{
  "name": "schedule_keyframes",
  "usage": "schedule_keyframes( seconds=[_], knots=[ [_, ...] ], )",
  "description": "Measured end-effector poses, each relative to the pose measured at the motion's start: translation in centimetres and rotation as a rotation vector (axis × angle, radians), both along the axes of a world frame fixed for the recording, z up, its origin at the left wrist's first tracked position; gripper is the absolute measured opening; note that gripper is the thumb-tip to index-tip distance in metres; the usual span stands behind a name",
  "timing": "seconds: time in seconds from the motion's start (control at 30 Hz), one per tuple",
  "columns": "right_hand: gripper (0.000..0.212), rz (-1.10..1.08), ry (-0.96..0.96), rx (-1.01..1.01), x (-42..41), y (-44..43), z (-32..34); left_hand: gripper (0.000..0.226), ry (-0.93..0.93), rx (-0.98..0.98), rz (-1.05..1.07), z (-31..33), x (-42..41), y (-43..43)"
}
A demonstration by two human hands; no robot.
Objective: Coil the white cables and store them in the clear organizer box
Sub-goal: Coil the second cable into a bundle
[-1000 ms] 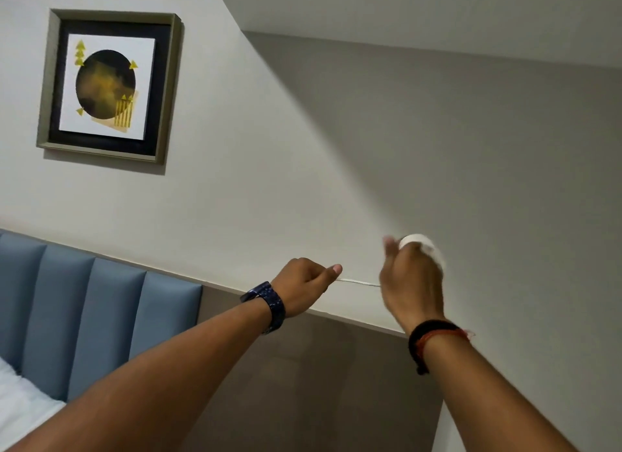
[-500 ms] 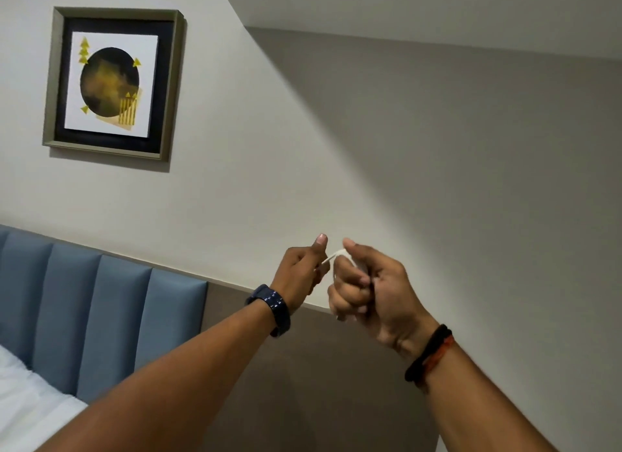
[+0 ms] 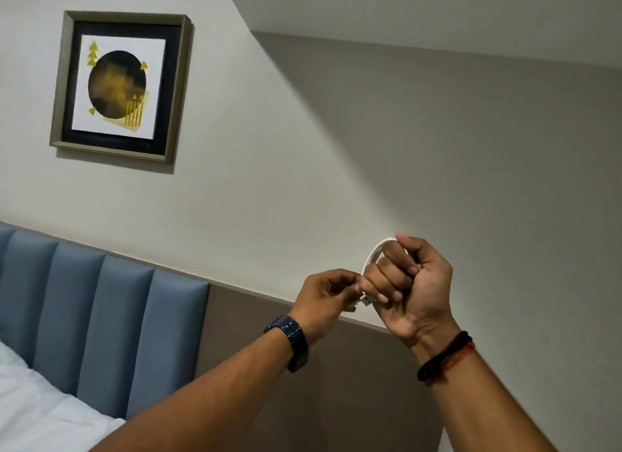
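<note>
Both hands are raised in front of the wall. My right hand (image 3: 409,285) is closed around a small coil of white cable (image 3: 373,253), whose loops arch over its fingers. The cable's plug end (image 3: 365,300) sticks out below the fist. My left hand (image 3: 328,295) touches the right and pinches the cable at that plug end. A dark watch sits on the left wrist, and black and red bands sit on the right. The clear organizer box is out of view.
A framed picture (image 3: 121,84) hangs on the pale wall at upper left. A blue padded headboard (image 3: 101,317) runs along the lower left, with white bedding (image 3: 40,411) under it. A brown wall panel (image 3: 353,384) lies behind my forearms.
One second ago the cable was stretched between hands held apart. The hands have since come together, and the cable is now wound into a coil in my right hand, with my left at its end.
</note>
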State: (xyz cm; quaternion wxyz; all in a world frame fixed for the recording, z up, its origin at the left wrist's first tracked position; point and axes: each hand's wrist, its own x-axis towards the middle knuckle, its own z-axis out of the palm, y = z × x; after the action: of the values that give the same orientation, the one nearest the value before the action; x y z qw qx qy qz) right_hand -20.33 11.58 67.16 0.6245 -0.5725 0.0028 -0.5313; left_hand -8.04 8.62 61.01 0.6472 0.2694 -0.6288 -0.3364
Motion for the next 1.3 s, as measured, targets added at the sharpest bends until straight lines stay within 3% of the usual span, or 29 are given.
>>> schedule_keyframes(
  seconds=[0.13, 0.57, 0.67, 0.8, 1.07, 1.3],
  knots=[
    [0.045, -0.029, 0.015, 0.027, -0.5, -0.4, -0.4, 0.01, -0.048, 0.0, 0.007, 0.0, -0.3, 0.2],
    [0.046, -0.098, 0.074, 0.03, -1.2, -1.3, -1.8, 0.024, 0.104, 0.259, -0.334, 1.0, 0.5, 0.7],
    [0.045, -0.08, 0.08, 0.032, -1.1, -1.4, -1.8, 0.016, 0.104, 0.28, -0.404, 1.1, 0.8, 0.7],
    [0.042, -0.083, 0.085, 0.035, -1.1, -1.6, -2.0, 0.026, 0.007, 0.256, -0.307, 1.2, 0.7, 0.3],
    [0.043, -0.114, 0.064, 0.043, -1.4, -2.7, -2.6, 0.025, -0.275, 0.061, -0.044, 1.9, -0.4, -0.3],
    [0.04, -0.218, 0.204, 0.119, -2.6, -3.7, -3.2, 0.023, -0.326, 0.062, 0.121, 1.9, -0.3, -1.9]
  ],
)
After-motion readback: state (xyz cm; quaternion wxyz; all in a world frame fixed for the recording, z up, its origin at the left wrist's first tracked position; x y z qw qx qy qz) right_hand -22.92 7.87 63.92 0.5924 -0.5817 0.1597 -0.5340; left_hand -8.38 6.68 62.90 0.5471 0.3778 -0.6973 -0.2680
